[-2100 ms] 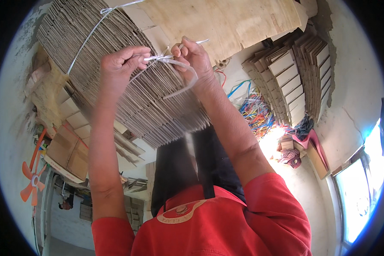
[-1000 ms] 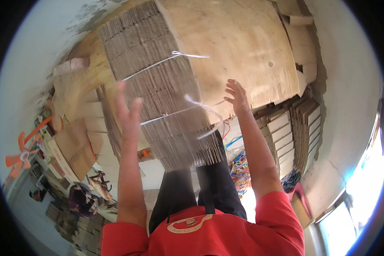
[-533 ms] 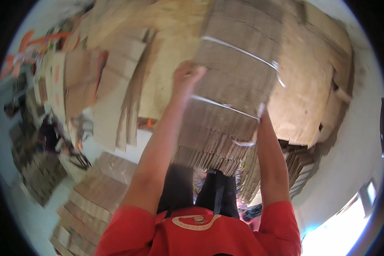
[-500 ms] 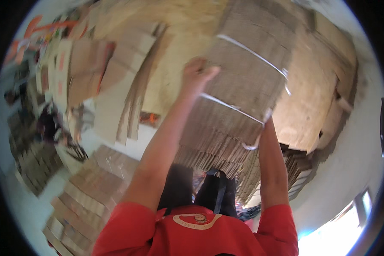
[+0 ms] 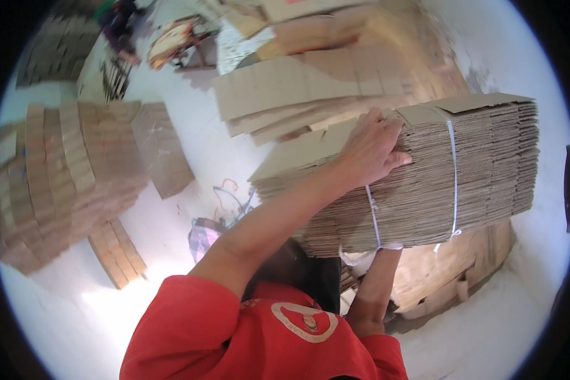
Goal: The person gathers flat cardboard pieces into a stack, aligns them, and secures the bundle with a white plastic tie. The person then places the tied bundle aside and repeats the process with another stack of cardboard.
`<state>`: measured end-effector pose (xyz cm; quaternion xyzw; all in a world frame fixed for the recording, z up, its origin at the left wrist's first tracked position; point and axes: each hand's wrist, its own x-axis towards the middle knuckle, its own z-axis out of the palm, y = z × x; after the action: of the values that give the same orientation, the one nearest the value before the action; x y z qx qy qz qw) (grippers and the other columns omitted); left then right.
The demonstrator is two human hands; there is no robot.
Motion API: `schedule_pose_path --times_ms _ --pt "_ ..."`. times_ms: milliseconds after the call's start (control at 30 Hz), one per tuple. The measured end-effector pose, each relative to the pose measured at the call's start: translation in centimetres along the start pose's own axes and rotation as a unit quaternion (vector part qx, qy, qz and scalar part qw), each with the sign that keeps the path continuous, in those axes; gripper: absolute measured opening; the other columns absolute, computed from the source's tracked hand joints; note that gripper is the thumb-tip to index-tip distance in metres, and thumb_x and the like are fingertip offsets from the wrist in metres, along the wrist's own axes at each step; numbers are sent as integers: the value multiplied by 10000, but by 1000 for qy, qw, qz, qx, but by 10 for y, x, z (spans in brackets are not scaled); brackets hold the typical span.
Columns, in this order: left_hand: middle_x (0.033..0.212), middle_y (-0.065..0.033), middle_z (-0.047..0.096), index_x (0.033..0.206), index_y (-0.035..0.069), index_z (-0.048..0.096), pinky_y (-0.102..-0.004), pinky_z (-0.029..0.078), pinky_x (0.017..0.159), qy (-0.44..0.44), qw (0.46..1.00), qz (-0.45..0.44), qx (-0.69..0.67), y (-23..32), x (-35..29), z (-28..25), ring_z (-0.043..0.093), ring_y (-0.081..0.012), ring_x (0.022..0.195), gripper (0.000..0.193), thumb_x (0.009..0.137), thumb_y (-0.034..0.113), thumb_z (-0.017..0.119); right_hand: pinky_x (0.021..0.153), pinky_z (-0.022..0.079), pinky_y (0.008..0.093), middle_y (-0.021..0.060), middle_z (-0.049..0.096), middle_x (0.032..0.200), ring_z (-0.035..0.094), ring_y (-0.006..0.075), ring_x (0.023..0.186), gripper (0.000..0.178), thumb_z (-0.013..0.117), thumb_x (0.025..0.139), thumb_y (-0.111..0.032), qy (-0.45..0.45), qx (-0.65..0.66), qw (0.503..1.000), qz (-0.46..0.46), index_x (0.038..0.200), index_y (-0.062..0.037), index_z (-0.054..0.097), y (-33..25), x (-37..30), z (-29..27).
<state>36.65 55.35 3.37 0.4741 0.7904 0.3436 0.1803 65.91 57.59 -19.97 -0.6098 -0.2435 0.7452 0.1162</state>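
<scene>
A thick bundle of flattened cardboard boxes (image 5: 424, 183) lies tilted in front of me, its layered edges facing me. Two white straps (image 5: 454, 177) run around it, with a knot near the lower edge of the right one. My left hand (image 5: 375, 149) is closed over the bundle's upper edge, thumb pressed on the layers, right where the other strap passes. My right forearm (image 5: 377, 285) reaches up beneath the bundle by that strap's lower end. The bundle hides the fingers of my right hand.
Large cardboard sheets (image 5: 310, 82) lie beyond the bundle. More stacked cardboard (image 5: 76, 164) stands on the pale floor at left, with a small brown stack (image 5: 117, 253) nearer. Another person (image 5: 117, 28) is at the far upper left. A white wall (image 5: 519, 76) rises at right.
The bundle has turned from lengthwise to crosswise, its layered edges now facing me. My left hand has moved right and closed on its edge; my right hand has gone underneath. The view has swung.
</scene>
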Motion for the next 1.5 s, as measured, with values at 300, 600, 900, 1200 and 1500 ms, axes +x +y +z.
schedule_pose_path --times_ms 300,600,900,1200,1500 --pt "1079 -160 605 1278 8 458 -415 383 883 186 947 -103 241 133 -83 -10 499 -324 949 810 612 326 793 864 394 410 109 501 1159 471 226 1049 556 550 855 -514 -217 -55 974 36 1178 -66 487 -1 15 -25" --pt "1053 -160 568 1121 37 517 -423 367 879 313 857 -267 310 232 -168 63 465 -338 962 721 567 403 797 906 367 435 119 468 1219 441 238 1107 603 555 850 -523 -446 -136 882 58 1234 -71 442 -52 17 -17" --pt "1014 -198 574 1241 0 502 -432 404 868 386 774 -354 357 276 -145 43 477 -347 1001 888 525 411 831 948 341 459 130 434 1279 411 250 1164 657 560 846 -532 -528 -205 818 102 1290 -76 397 -98 -24 48" --pt "1039 -206 567 1166 10 534 -450 414 871 393 717 -506 275 100 -158 27 473 -369 998 787 512 323 841 991 315 484 141 400 1339 381 263 1222 716 566 841 -541 -547 -235 795 118 1346 -81 352 -44 25 162" --pt "1021 -215 599 1208 -9 539 -447 438 844 449 704 -473 280 -4 -191 -22 507 -378 989 822 508 275 862 1033 288 509 152 366 1400 351 275 1280 778 571 836 -550 -575 -276 765 84 1401 -86 307 -9 49 273"
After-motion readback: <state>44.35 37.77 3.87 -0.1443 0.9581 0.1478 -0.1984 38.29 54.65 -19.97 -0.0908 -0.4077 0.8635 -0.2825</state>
